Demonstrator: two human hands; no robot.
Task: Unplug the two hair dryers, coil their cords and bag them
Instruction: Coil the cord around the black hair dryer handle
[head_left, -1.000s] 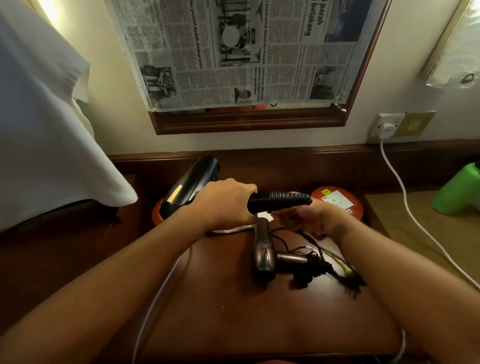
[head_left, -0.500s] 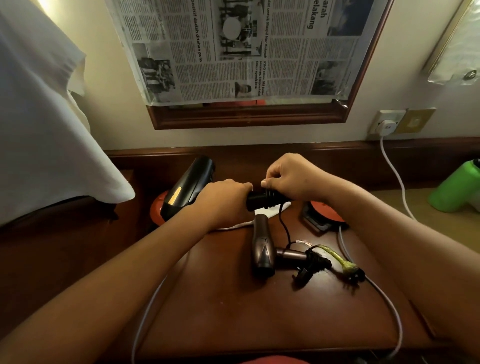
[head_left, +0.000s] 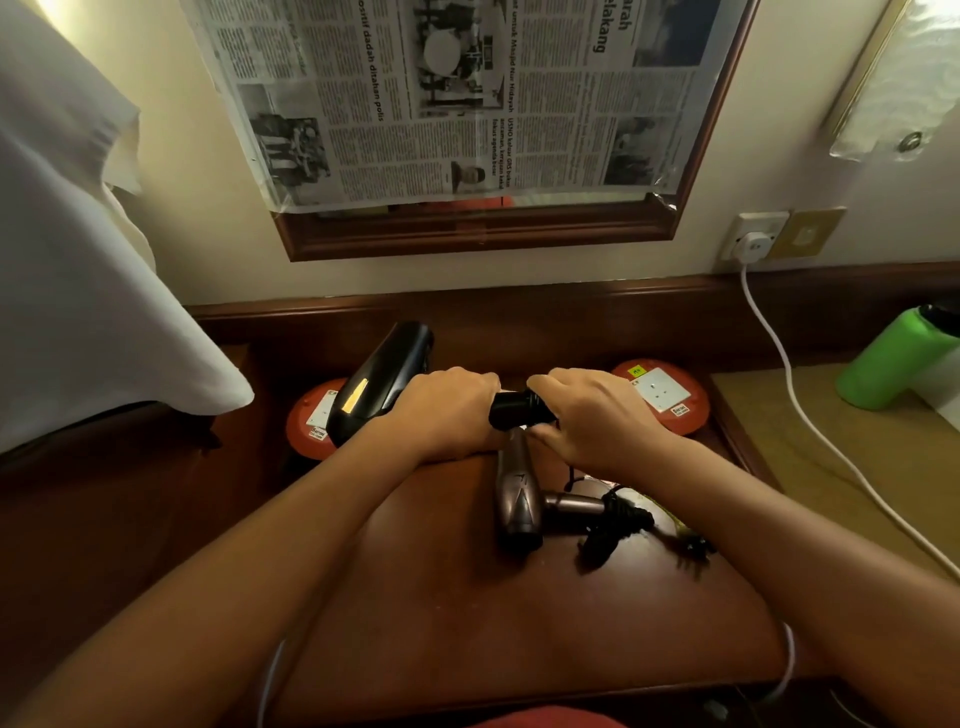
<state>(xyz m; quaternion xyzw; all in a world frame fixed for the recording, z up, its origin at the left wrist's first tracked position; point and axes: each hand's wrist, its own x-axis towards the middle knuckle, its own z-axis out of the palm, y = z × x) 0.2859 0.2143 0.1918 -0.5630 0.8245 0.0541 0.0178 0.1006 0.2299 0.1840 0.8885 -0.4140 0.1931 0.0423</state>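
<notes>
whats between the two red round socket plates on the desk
In the head view, both hands meet there on the black hair dryer's handle: left hand nearer the left red plate, right hand nearer the right red plate.

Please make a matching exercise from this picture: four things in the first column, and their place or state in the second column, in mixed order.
Things:
1. black hair dryer
2. bronze hair dryer
3. green bottle
4. white plug

Places or states:
A. in the wall socket
B. lying on the desk, cord bundled at its handle
C. held by both hands
D. at the right edge, beside the desk

Pairs: 1-C, 2-B, 3-D, 4-A
</notes>
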